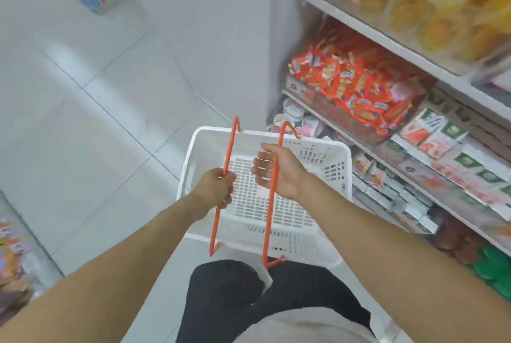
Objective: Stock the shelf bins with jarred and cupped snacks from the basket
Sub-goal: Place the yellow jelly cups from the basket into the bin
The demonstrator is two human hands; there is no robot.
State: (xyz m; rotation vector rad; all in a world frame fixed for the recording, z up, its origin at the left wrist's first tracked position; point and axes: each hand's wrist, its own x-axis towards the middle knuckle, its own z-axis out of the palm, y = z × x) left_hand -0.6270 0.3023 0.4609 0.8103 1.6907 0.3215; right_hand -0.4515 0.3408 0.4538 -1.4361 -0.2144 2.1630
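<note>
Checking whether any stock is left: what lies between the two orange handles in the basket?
Only the basket's bare slotted floor, head view; left hand and right hand each grip a handle.

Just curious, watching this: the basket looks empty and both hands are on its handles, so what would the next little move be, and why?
Probably bring the two orange handles together into one hand. The left hand grips the left handle and the right hand grips the right handle, held apart over the white basket, whose slatted floor shows bare. Nothing seems left to shelve, so carrying it off seems likely.
</note>
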